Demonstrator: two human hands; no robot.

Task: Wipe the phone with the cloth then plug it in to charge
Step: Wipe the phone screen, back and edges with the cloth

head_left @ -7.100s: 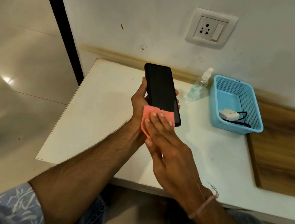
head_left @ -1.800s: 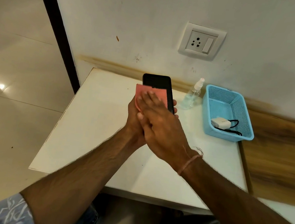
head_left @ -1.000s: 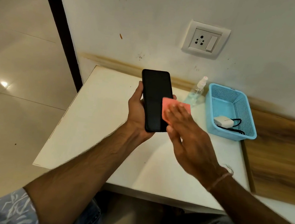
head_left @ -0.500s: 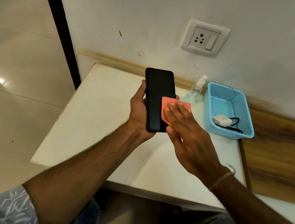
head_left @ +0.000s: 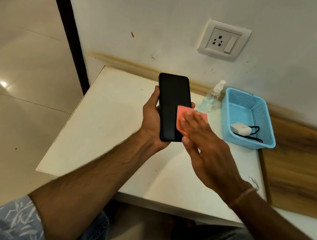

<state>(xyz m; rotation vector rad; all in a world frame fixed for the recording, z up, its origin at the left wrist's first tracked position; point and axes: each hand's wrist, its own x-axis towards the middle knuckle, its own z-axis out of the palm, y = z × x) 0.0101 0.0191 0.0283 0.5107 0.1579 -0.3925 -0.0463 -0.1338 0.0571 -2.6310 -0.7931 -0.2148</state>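
Phone [head_left: 173,105], black with a dark glossy screen, held above the white table [head_left: 101,132] in the left hand [head_left: 150,118], whose thumb and fingers curl round its edges. Right hand [head_left: 206,151], fingers straight, presses a pink cloth [head_left: 182,110] flat on the screen's lower right part. Blue basket [head_left: 238,98] at the table's far right corner contains a white charger [head_left: 241,128]; clear spray bottle [head_left: 210,100] stands at the table's far edge.

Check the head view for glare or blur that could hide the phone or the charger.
Head view: one small glare spot on the floor tile; the phone shows a dark, glare-free screen; the right hand has slightly motion-blurred fingertips on the cloth; the charger in the blue basket is sharp.
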